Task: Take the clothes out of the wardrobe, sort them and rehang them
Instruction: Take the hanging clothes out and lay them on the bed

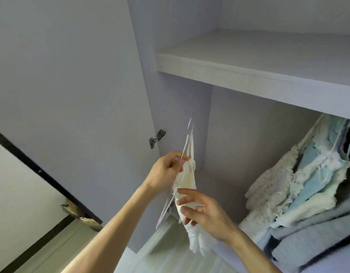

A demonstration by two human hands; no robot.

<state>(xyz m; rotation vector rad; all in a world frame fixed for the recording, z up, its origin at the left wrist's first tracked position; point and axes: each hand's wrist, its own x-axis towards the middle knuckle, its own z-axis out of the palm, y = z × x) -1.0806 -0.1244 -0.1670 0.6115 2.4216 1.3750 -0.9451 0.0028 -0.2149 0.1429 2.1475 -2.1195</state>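
one white garment (pixel 187 196) on a thin hanger (pixel 166 211), held before the open wardrobe (pixel 229 134), left of the hung clothes (pixel 308 184). left hand (pixel 166 170) grip was clamped on the hanger's neck; right hand (pixel 203 211) grip pinched the garment lower down. step judged: straightening it for rehanging. next move called for hooking it beside the others, under the shelf (pixel 249 75).

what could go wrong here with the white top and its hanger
1. The hanger is tilted steeply, and the left hand only pinches it near the top, so the white garment may slide off.
2. The right hand holds the thin fabric close to the wire, so a tug could snag or stretch it.
3. The hanging clothes look crowded, so rehanging there might knock one loose.
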